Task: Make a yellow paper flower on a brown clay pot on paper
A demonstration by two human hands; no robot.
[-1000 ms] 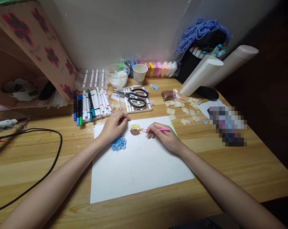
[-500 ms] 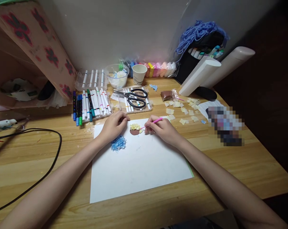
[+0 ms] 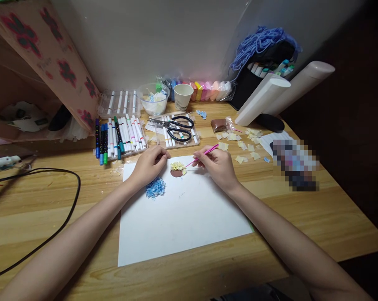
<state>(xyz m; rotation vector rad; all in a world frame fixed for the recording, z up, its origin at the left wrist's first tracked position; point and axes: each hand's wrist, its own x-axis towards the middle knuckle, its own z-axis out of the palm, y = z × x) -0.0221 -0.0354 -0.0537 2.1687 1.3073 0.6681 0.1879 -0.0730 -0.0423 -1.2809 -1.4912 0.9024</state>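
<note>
On a white sheet of paper (image 3: 176,225) lies a brown oval (image 3: 176,173), its upper part covered by a tuft of pale yellow paper bits (image 3: 177,166). My right hand (image 3: 218,167) pinches a slim pink stick tool (image 3: 207,151). The tool's thin tip points down-left at the oval's right edge, beside a small yellow piece (image 3: 184,171); contact is unclear. My left hand (image 3: 149,165) rests at the sheet's upper left, fingers curled in and partly hidden, with nothing visible in them. Just below it sits a blue fringed paper tuft (image 3: 155,188).
Black-handled scissors (image 3: 179,127) lie across a marker case behind the sheet. Left of them are many markers (image 3: 126,133). A paper cup (image 3: 183,97) and a clear bowl (image 3: 154,100) stand behind. Yellow scraps (image 3: 239,159) and a brown clay pack (image 3: 219,125) lie right.
My right hand has shifted slightly right and up, drawing the pink tool's tip back from the small yellow piece, which now sits against the oval's edge. My left hand stays put.
</note>
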